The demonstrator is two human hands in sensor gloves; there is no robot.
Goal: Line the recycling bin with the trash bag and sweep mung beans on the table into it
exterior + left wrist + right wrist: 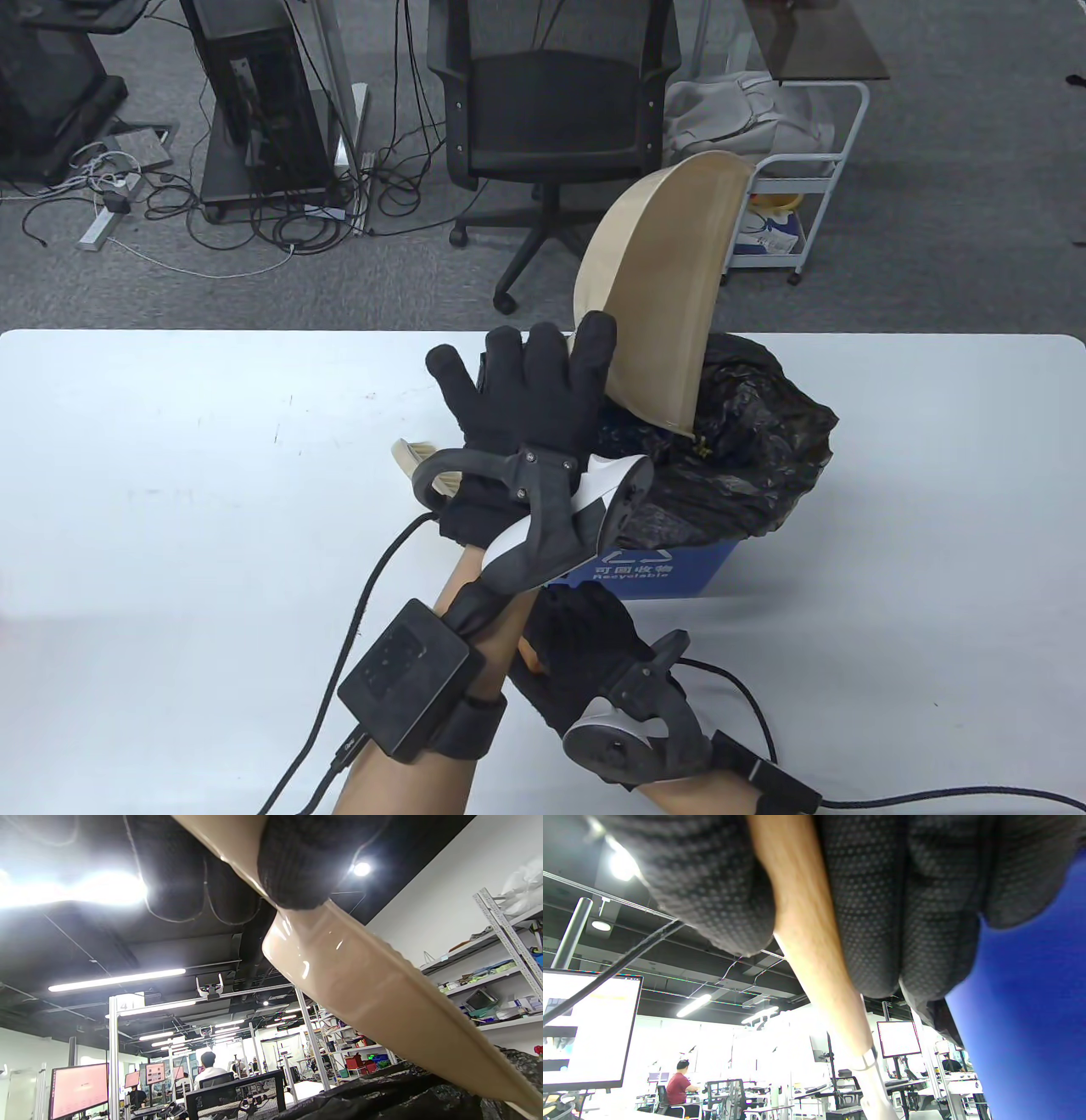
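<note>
A beige dustpan (670, 280) stands tipped up with its lower lip inside the black trash bag (755, 441) that lines the blue recycling bin (679, 577). A few small beans (701, 446) lie in the bag under that lip. My left hand (543, 382) crosses over to the pan's left edge, fingers spread on its back; in the left wrist view a gloved digit (297, 857) curls round the dustpan (360, 984), so it is pinched. My right hand (585, 637) sits at the bin's front and grips the brush handle (814, 955); the brush head (416, 458) pokes out under my left wrist.
The white table (170, 509) stretches to the left and right of the bin. An office chair (551, 110) and a wire cart (806, 170) stand on the floor behind the table's far edge. The blue bin wall (1031, 1005) is right against my right hand.
</note>
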